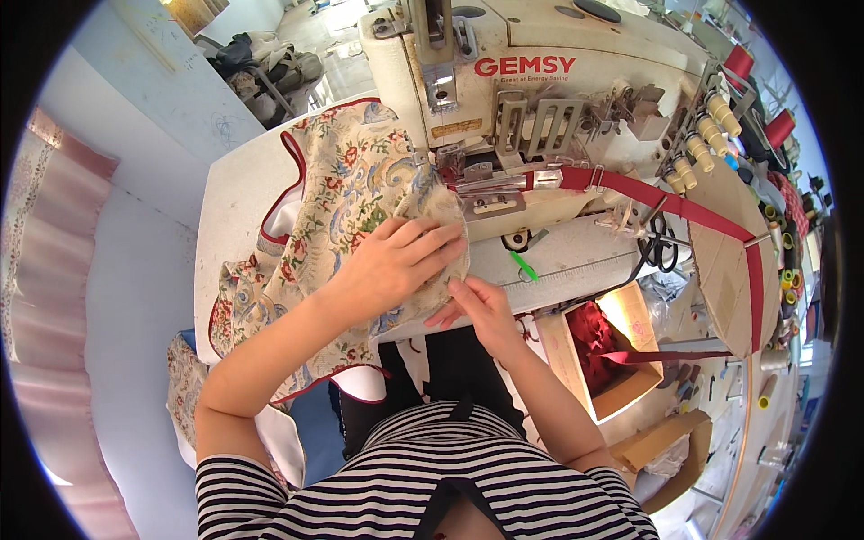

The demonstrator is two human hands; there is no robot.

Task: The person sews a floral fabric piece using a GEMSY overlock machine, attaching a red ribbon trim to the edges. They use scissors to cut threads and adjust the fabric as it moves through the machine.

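Observation:
A floral tapestry fabric piece (pixel 328 193) with dark red bound edges lies over the left part of the sewing table and hangs off its front edge. My left hand (pixel 396 261) rests on it, palm down, fingers stretched toward its right edge. At that edge, my right hand (pixel 477 306) pinches the fabric's lower right rim between thumb and finger. Just beyond, the fabric's upper right edge reaches the needle area of a cream sewing machine (pixel 549 99). Dark red binding tape (pixel 621 187) runs from the right into a metal folder (pixel 542 180) beside the fabric.
Green-handled snips (pixel 523 266) and black scissors (pixel 661 247) lie on the table right of my hands. Below stands a cardboard box (pixel 632 382) of red tape. Thread cones (pixel 720 112) stand at the right. A pink curtain (pixel 67 351) hangs at the left.

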